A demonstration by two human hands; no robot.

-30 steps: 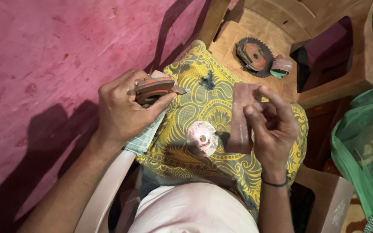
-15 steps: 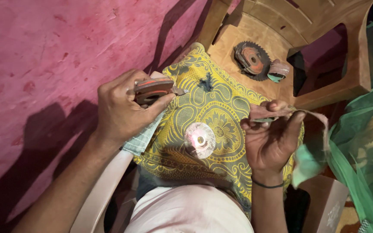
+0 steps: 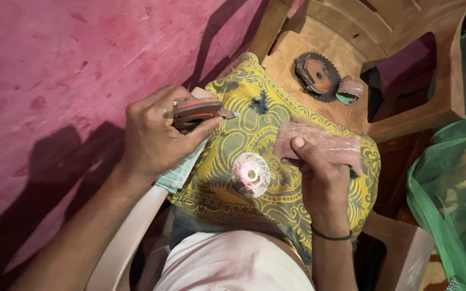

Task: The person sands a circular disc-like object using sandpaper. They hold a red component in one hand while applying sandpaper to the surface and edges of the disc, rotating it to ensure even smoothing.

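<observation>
Now the right hand point(image 3: 319, 178) has come back down onto the lap. Half a second ago it was lifted off to the side, with the sheet point(image 3: 319, 144) bent over its fingers. The sheet now lies flat on the yellow cloth point(image 3: 233, 188), and the thumb presses on its near edge. The other fingers curl under, so I cannot tell how tight the grip is.

The left hand point(image 3: 155, 137) has not moved. It is closed around a small curved metal part point(image 3: 196, 111), up by the pink wall point(image 3: 55, 70).

A shiny round disc point(image 3: 250, 174) sits on the cloth between the hands, just beside the right thumb, in the same spot as before.

A toothed wheel point(image 3: 315, 74) and a small block point(image 3: 349, 89) lie on the brown chair point(image 3: 405, 102), well apart from the hands.
</observation>
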